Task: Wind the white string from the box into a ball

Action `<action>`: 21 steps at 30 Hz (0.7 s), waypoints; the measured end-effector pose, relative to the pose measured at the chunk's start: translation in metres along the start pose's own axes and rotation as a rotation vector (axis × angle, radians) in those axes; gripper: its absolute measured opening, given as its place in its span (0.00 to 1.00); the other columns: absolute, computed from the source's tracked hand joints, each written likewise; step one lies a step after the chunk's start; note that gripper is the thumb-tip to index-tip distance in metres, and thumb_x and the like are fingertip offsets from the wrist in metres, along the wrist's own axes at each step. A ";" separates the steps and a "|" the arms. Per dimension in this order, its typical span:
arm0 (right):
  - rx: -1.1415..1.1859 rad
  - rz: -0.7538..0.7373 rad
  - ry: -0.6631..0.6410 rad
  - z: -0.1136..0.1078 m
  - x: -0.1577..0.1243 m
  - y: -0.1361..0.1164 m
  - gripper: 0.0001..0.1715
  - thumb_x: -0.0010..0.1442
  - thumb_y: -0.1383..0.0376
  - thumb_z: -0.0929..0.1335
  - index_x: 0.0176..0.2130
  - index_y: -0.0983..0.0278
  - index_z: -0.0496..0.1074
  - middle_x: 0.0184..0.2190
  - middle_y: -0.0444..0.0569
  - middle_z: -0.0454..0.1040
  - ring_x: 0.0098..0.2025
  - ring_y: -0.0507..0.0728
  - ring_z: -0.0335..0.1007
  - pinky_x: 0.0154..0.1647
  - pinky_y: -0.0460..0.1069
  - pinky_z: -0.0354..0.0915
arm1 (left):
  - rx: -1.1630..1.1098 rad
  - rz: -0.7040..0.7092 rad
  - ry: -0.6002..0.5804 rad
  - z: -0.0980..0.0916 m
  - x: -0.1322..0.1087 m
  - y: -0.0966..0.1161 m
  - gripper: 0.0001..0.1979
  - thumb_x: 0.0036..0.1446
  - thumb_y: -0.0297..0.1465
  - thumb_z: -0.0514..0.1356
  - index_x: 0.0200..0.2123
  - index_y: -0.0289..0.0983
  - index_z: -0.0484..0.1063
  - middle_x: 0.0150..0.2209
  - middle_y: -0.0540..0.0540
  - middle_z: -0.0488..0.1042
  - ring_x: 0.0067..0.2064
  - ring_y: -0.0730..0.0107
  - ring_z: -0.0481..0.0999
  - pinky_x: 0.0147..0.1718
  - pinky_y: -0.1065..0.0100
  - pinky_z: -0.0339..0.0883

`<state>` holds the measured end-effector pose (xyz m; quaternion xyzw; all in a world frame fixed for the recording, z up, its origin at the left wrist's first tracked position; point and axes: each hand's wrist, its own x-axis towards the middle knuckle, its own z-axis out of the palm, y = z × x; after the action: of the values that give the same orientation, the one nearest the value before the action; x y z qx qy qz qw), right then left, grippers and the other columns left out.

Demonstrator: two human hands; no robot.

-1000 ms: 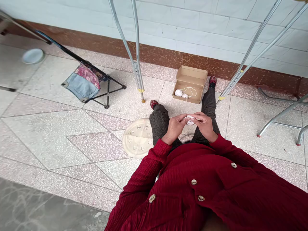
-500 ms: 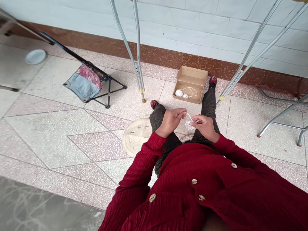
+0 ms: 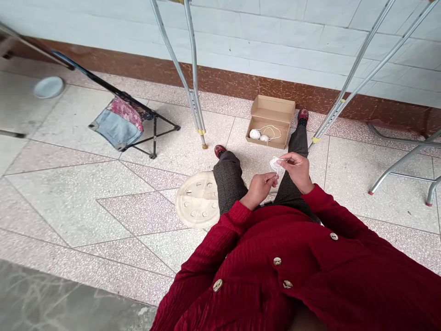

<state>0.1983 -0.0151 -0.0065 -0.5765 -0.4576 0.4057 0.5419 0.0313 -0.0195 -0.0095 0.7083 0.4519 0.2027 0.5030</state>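
Observation:
In front of my lap, my right hand [image 3: 296,172] pinches a small loose coil of white yarn [image 3: 275,163] between thumb and fingers. Just below and to the left, my left hand [image 3: 262,188] is closed on a short strand that runs down from the coil. The two hands are close together, apart from each other. Farther off on the floor, two white yarn balls [image 3: 255,134] and a loop of loose yarn lie in an open cardboard box [image 3: 266,144].
Metal crutches [image 3: 197,110] lean at the wall on both sides of the box. A folding stool [image 3: 126,124] and a pale bowl [image 3: 48,87] are on the left. Beside my leg is a round cream stool top [image 3: 193,202]; metal chair legs [image 3: 396,170] stand at right.
My left hand has moved down and toward my body, with the strand still in its fingers. The right hand has risen slightly and turned the yarn coil upward.

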 end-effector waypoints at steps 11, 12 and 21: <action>-0.380 -0.267 -0.247 -0.004 -0.007 0.021 0.09 0.64 0.62 0.68 0.32 0.60 0.77 0.35 0.50 0.77 0.41 0.58 0.73 0.45 0.53 0.69 | 0.751 0.254 -0.045 -0.032 0.001 0.026 0.12 0.66 0.25 0.53 0.44 0.36 0.77 0.39 0.40 0.80 0.40 0.61 0.77 0.40 0.65 0.66; -0.342 -0.228 -0.253 -0.004 -0.009 0.019 0.09 0.63 0.61 0.69 0.32 0.60 0.77 0.35 0.50 0.77 0.40 0.58 0.73 0.44 0.53 0.70 | 0.747 0.276 -0.021 -0.034 0.003 0.027 0.12 0.66 0.25 0.54 0.44 0.36 0.77 0.41 0.40 0.79 0.42 0.61 0.77 0.42 0.65 0.66; 0.014 0.046 -0.178 0.000 -0.027 -0.005 0.16 0.60 0.51 0.71 0.37 0.60 0.78 0.35 0.47 0.76 0.33 0.54 0.73 0.33 0.50 0.76 | 0.323 0.125 0.135 -0.028 0.013 0.013 0.17 0.70 0.36 0.52 0.35 0.37 0.77 0.30 0.48 0.77 0.33 0.69 0.74 0.35 0.72 0.63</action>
<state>0.1912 -0.0414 -0.0021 -0.5447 -0.4878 0.4710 0.4935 0.0226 0.0049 0.0110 0.7913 0.4665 0.2052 0.3377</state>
